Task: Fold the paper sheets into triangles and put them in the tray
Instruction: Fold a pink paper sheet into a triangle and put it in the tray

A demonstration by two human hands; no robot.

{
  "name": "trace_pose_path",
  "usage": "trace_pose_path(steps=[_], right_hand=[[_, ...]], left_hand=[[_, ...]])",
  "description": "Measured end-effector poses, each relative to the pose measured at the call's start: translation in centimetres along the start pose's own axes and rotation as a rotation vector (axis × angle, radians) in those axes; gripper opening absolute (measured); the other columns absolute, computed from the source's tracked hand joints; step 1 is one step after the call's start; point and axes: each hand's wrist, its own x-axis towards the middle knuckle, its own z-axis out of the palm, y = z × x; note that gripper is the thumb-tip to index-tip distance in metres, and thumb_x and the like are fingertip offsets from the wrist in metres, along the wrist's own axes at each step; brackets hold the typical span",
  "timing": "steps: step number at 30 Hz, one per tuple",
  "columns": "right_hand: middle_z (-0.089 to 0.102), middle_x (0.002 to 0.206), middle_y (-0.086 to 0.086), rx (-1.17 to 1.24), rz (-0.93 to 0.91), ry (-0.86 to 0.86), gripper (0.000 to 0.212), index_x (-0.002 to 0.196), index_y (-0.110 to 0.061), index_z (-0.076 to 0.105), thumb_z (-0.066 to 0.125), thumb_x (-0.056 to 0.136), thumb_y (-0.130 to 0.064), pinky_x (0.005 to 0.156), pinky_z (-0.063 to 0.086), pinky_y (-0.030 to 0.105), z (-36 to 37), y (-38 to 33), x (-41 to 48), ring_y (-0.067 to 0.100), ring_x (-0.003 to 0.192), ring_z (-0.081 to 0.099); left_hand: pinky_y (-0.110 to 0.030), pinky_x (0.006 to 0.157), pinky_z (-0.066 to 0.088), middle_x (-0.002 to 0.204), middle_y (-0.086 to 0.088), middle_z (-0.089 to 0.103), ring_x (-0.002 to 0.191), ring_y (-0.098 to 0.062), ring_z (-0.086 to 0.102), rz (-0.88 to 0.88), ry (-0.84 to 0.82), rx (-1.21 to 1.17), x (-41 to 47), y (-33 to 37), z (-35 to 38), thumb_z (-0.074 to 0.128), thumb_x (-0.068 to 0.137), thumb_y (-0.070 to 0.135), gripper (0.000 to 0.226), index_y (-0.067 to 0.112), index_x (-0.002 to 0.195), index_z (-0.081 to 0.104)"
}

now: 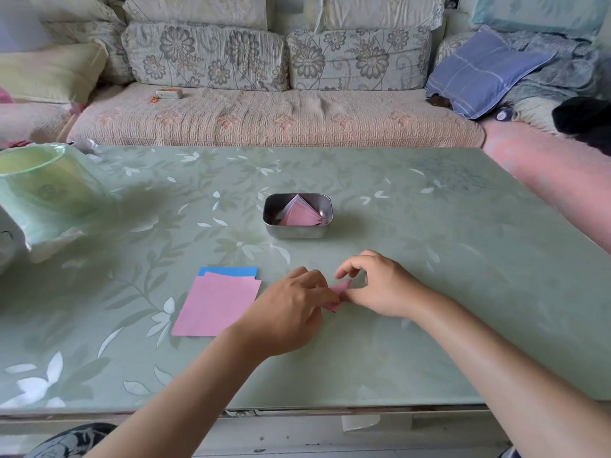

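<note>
So that its crease may be set, it seems, a small pink folded paper sheet (pixel 340 294) is pinched by the left hand (pixel 291 312) and right hand (pixel 377 285), below the rectangular metal tray (pixel 297 231).

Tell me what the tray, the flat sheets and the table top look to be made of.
Tray: metal, probably stainless steel, brushed grey walls with a dull sheen. Sheets: thin matte paper, pink over blue, lying flat with crisp edges. Table top: likely glass or clear plastic over a pale green flower pattern; it looks smooth and faintly glossy.
</note>
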Motion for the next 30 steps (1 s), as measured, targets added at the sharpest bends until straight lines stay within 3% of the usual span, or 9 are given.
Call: trace_pose_path(steps=[3, 9, 14, 20, 25, 30], right_hand=[[0.055, 0.099, -0.016, 0.025, 0.024, -0.006, 0.023, 0.092, -0.047, 0.067, 0.079, 0.073, -0.044, 0.065, 0.039, 0.015, 0.1, 0.1, 0.3, -0.015, 0.072, 0.049], [0.061, 0.098, -0.019, 0.071, 0.093, -0.003, 0.027, 0.089, -0.046, 0.069, 0.081, 0.065, -0.049, 0.060, 0.050, 0.014, 0.1, 0.2, 0.6, -0.006, 0.067, 0.057], [0.067, 0.090, -0.015, 0.142, 0.139, 0.034, 0.021, 0.084, -0.043, 0.070, 0.083, 0.068, -0.041, 0.046, 0.040, 0.006, 0.3, 0.1, 0.8, -0.009, 0.053, 0.053], [0.065, 0.089, -0.015, 0.134, 0.199, 0.060, 0.019, 0.080, -0.041, 0.069, 0.083, 0.070, -0.031, 0.045, 0.037, 0.007, 0.2, 0.1, 0.9, -0.004, 0.057, 0.054], [0.067, 0.080, -0.016, 0.085, 0.224, 0.100, 0.025, 0.076, -0.037, 0.071, 0.061, 0.081, -0.014, 0.049, 0.043, 0.012, 0.2, 0.1, 1.3, 0.006, 0.070, 0.064], [0.069, 0.077, -0.016, 0.073, 0.219, 0.107, 0.028, 0.075, -0.035, 0.072, 0.058, 0.085, -0.013, 0.053, 0.045, 0.013, 0.2, 0.1, 1.4, 0.007, 0.071, 0.066]], left_hand=[[0.001, 0.078, 0.026, 0.101, 0.004, 0.058, 0.092, -0.019, 0.053, 0.015, -0.042, 0.025, -0.2, 0.2, -0.2, 0.059, 0.078, 0.007, 0.037, 0.027, 0.106, 0.071], [-0.016, 0.078, 0.028, 0.103, 0.003, 0.055, 0.094, -0.020, 0.049, 0.034, -0.043, 0.051, -0.2, 0.1, 0.0, 0.058, 0.081, 0.015, 0.035, 0.027, 0.111, 0.069], [-0.016, 0.078, 0.027, 0.104, 0.003, 0.055, 0.094, -0.020, 0.050, 0.019, -0.047, 0.053, -0.3, 0.1, 0.2, 0.059, 0.080, 0.017, 0.033, 0.026, 0.110, 0.069], [-0.020, 0.081, 0.036, 0.105, 0.004, 0.054, 0.095, -0.019, 0.049, 0.002, -0.041, 0.057, -0.1, 0.2, 0.4, 0.060, 0.081, 0.023, 0.030, 0.026, 0.110, 0.068], [-0.029, 0.084, 0.042, 0.106, 0.004, 0.055, 0.094, -0.019, 0.048, -0.008, -0.046, 0.060, -0.1, 0.3, 0.4, 0.058, 0.081, 0.027, 0.029, 0.025, 0.108, 0.068], [-0.030, 0.086, 0.041, 0.106, 0.005, 0.053, 0.093, -0.019, 0.045, -0.025, -0.044, 0.079, 0.1, 0.2, 0.9, 0.057, 0.084, 0.032, 0.031, 0.027, 0.113, 0.066]])
